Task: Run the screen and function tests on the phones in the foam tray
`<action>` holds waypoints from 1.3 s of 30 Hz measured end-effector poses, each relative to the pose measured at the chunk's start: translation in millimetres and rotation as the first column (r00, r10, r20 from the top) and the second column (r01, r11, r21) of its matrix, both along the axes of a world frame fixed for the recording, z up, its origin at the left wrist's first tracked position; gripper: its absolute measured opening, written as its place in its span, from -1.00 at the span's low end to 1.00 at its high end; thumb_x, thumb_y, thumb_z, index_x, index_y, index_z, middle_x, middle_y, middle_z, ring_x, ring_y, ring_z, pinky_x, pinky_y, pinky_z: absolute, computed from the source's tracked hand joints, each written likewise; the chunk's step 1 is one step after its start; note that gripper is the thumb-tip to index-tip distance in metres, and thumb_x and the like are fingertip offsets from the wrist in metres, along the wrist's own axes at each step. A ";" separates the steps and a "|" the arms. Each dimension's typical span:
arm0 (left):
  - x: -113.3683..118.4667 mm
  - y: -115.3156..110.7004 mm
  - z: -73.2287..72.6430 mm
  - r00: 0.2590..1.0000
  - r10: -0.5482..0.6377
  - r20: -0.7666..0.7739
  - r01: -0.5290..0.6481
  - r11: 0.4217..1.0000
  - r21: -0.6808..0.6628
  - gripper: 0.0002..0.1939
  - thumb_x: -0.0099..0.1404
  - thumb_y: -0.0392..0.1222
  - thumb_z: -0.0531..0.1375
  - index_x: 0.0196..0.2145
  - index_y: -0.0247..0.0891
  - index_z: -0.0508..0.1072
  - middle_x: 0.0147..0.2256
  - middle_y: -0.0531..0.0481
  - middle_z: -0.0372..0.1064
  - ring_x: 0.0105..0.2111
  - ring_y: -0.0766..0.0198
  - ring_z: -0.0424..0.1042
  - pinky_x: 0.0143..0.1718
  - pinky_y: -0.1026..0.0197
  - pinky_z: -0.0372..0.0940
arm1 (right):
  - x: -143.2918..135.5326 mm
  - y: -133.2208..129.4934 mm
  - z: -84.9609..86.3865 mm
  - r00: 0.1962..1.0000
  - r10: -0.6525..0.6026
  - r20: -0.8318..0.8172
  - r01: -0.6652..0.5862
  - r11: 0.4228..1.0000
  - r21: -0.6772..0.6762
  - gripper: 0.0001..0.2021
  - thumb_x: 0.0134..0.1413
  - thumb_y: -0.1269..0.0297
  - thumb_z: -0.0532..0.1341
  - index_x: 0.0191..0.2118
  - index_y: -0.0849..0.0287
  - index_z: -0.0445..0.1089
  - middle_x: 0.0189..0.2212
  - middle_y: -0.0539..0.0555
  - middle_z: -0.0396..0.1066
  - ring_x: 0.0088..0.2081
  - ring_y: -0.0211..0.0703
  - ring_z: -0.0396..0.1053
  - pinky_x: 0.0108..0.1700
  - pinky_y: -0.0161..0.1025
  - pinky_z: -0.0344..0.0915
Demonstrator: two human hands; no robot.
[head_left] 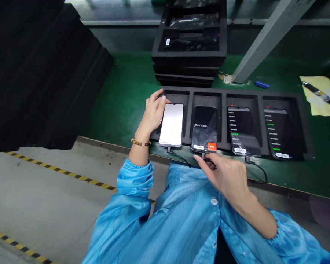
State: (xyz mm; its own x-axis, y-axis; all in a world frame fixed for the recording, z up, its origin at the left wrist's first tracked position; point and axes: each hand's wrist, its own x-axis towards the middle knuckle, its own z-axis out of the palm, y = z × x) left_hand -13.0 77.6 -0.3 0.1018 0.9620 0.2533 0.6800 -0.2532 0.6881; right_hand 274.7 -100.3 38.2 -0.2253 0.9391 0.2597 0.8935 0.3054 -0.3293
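My left hand rests at the upper left corner of a black foam tray, its fingers stretched out beside a phone with a blank white screen. A cable is plugged into that phone's lower end. My right hand pinches a cable plug at the bottom end of the second phone, which shows white text and an orange box on a dark screen. Two more phones, a third and a fourth, lie in the right compartments with lists on their screens. Another cable runs from the third.
Stacked foam trays holding wrapped items stand behind. A tall black stack rises at left. A slanted metal post, blue cap, yellow paper and black pen are on the green table.
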 end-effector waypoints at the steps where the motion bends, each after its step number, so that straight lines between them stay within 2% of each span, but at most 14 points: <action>1: 0.0 -0.1 -0.3 1.000 0.001 0.001 -0.001 1.000 0.000 -0.18 0.62 0.49 -0.21 -0.04 -0.07 0.67 0.40 -0.14 0.40 0.54 -0.08 0.22 0.60 -0.31 -0.01 | -0.1 -0.1 0.0 1.000 -0.002 0.001 0.002 1.000 -0.002 -0.47 0.48 -0.13 0.26 -0.47 0.13 0.48 -0.60 -0.05 0.51 -0.57 -0.25 0.49 -0.47 -0.22 -0.03; 9: -2.8 1.5 -1.3 1.000 -0.003 -0.006 0.003 1.000 -0.024 -0.22 0.63 0.46 -0.20 -0.02 -0.07 0.65 0.47 -0.14 0.31 0.54 -0.06 0.22 0.60 -0.27 -0.01 | 2.1 0.9 0.3 1.000 0.022 -0.017 -0.022 0.999 0.023 -0.53 0.50 -0.05 0.26 -0.43 0.13 0.52 -0.60 -0.07 0.51 -0.57 -0.24 0.49 -0.47 -0.22 -0.03; 12: -7.8 -3.7 -4.2 0.998 -0.060 -0.015 0.059 0.997 -0.045 -0.28 0.60 0.51 -0.09 0.15 -0.05 0.58 0.53 -0.17 0.22 0.60 -0.09 0.10 0.61 -0.28 -0.02 | 4.4 1.8 -1.4 0.999 0.036 -0.036 -0.035 0.999 0.029 -0.56 0.50 -0.03 0.27 -0.38 0.13 0.57 -0.59 -0.08 0.51 -0.58 -0.24 0.48 -0.47 -0.22 -0.01; 15: -13.0 -23.2 -4.0 0.990 -0.139 0.002 0.138 0.989 -0.057 -0.18 0.48 0.57 0.11 0.42 -0.02 0.36 0.62 -0.25 0.00 0.64 -0.15 -0.03 0.62 -0.28 0.01 | 6.4 2.0 -4.0 0.999 0.031 -0.028 -0.031 0.999 0.028 -0.55 0.50 -0.06 0.26 -0.37 0.13 0.58 -0.60 -0.06 0.51 -0.58 -0.24 0.47 -0.47 -0.21 -0.03; 17: -14.6 -42.9 0.4 0.983 -0.183 0.014 0.183 0.981 -0.065 -0.10 0.45 0.55 0.19 0.51 0.01 0.22 0.64 -0.25 -0.07 0.66 -0.16 -0.10 0.63 -0.27 0.01 | 7.2 1.9 -5.5 0.999 0.031 -0.023 -0.031 0.999 0.017 -0.53 0.50 -0.09 0.26 -0.37 0.13 0.59 -0.60 -0.05 0.51 -0.58 -0.24 0.46 -0.46 -0.21 -0.05; 22: -10.2 -86.7 20.8 0.975 -0.220 -0.013 0.218 0.971 -0.099 -0.07 0.44 0.40 0.33 0.56 0.05 0.13 0.66 -0.22 -0.20 0.68 -0.19 -0.19 0.65 -0.29 -0.02 | 8.7 2.4 -6.4 0.998 0.045 -0.039 -0.045 0.999 0.004 -0.52 0.49 -0.12 0.26 -0.36 0.14 0.60 -0.60 -0.03 0.51 -0.59 -0.24 0.45 -0.46 -0.22 -0.06; 26: -5.5 -96.9 26.8 0.972 -0.230 -0.054 0.222 0.967 -0.124 -0.03 0.40 0.38 0.38 0.56 0.05 0.12 0.67 -0.26 -0.28 0.67 -0.26 -0.17 0.63 -0.36 0.00 | 9.4 3.4 -6.0 0.998 0.054 -0.033 -0.054 0.999 0.004 -0.52 0.49 -0.13 0.25 -0.36 0.13 0.60 -0.61 -0.04 0.50 -0.60 -0.23 0.45 -0.47 -0.23 -0.03; 30: -3.9 -97.2 25.0 0.972 -0.216 -0.089 0.205 0.971 -0.124 -0.02 0.37 0.41 0.38 0.55 0.08 0.14 0.67 -0.25 -0.27 0.66 -0.33 -0.18 0.60 -0.44 0.02 | 9.4 3.7 -5.6 0.997 0.063 -0.055 -0.062 0.998 0.014 -0.51 0.49 -0.13 0.25 -0.38 0.12 0.57 -0.62 -0.07 0.48 -0.61 -0.23 0.45 -0.49 -0.22 -0.03; 33: -3.1 -97.7 25.5 0.974 -0.208 -0.091 0.196 0.972 -0.129 -0.08 0.42 0.42 0.34 0.54 0.08 0.15 0.67 -0.24 -0.26 0.66 -0.30 -0.14 0.60 -0.40 0.05 | 9.3 3.8 -4.7 0.996 0.068 -0.056 -0.067 0.998 0.018 -0.51 0.49 -0.12 0.25 -0.38 0.12 0.57 -0.64 -0.08 0.46 -0.61 -0.22 0.46 -0.50 -0.23 -0.01; 36: -0.3 -93.1 24.6 0.985 -0.155 -0.071 0.147 0.983 -0.108 -0.21 0.51 0.40 0.23 0.50 0.03 0.20 0.64 -0.27 -0.13 0.65 -0.23 -0.09 0.60 -0.36 0.06 | 9.1 4.2 -4.0 0.996 0.071 -0.047 -0.070 0.997 0.026 -0.50 0.49 -0.13 0.24 -0.39 0.12 0.56 -0.64 -0.07 0.45 -0.62 -0.20 0.45 -0.50 -0.24 0.00; 39: 4.6 -79.1 19.7 0.996 -0.071 -0.051 0.067 0.995 -0.074 -0.29 0.54 0.38 0.19 0.44 -0.01 0.25 0.58 -0.30 0.02 0.65 -0.18 -0.06 0.61 -0.34 0.04 | 9.0 4.4 -3.8 0.996 0.069 -0.047 -0.068 0.997 0.028 -0.49 0.50 -0.14 0.23 -0.41 0.12 0.55 -0.65 -0.07 0.44 -0.62 -0.19 0.44 -0.51 -0.22 -0.03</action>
